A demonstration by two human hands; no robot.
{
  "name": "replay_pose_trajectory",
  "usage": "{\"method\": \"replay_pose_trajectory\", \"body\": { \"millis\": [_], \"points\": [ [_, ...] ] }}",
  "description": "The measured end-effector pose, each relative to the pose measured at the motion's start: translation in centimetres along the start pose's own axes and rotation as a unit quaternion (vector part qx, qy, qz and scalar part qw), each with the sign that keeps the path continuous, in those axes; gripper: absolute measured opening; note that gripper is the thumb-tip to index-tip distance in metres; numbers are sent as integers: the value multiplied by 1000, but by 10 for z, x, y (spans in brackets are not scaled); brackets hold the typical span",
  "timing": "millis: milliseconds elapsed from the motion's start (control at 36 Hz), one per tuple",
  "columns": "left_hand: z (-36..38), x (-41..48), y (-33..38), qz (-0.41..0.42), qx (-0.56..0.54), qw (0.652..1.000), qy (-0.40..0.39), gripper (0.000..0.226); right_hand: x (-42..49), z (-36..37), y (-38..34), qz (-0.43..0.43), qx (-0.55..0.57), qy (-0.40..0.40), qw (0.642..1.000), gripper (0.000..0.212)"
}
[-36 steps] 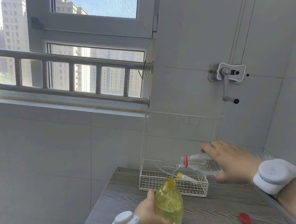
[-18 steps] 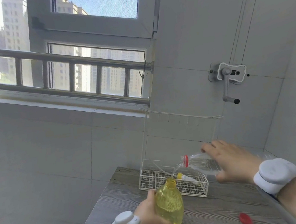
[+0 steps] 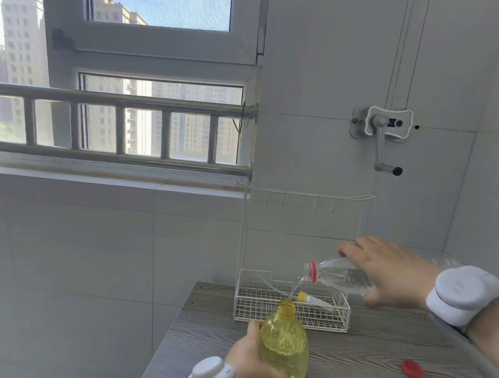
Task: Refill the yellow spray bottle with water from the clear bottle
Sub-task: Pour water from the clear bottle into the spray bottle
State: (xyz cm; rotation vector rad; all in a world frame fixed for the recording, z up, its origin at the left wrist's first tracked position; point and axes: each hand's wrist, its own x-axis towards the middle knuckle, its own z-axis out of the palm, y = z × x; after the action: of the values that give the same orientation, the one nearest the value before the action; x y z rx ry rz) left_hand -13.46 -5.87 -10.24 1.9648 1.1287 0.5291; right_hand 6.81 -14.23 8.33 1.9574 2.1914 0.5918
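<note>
Water runs from the clear bottle (image 3: 335,276) into the yellow bottle (image 3: 285,348) on the table (image 3: 363,350).
The left hand (image 3: 256,372) curls thumb and fingers round the yellow bottle's lower body; the bottle stands open-mouthed near the table's front. Just behind it sits a wire basket (image 3: 259,304) with a spray head (image 3: 310,298) lying inside. The clear bottle is tipped neck-down over the basket, and the right hand (image 3: 390,274) has its fingers wrapped over it. A red cap (image 3: 412,369) lies at right.

place: home balcony | cues: tiled walls (image 3: 333,46); railed window (image 3: 133,115); clothes-rack crank (image 3: 379,137)
</note>
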Motion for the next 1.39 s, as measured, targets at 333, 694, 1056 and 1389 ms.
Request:
{"method": "replay_pose_trajectory", "body": {
  "millis": [333,694,1056,1389],
  "points": [
    [2,2,-4,-4,-1,1000,5,80,0,-1,1,2,-2,-4,1000,61],
    [3,3,-6,-1,-8,1000,4,84,0,-1,1,1,-5,-2,1000,61],
    [2,3,-7,-9,-9,1000,-1,83,0,-2,-1,2,-10,1,1000,58],
    [1,0,-3,-6,-12,1000,-5,81,0,-4,-3,3,-7,-9,1000,61]
  ]
}}
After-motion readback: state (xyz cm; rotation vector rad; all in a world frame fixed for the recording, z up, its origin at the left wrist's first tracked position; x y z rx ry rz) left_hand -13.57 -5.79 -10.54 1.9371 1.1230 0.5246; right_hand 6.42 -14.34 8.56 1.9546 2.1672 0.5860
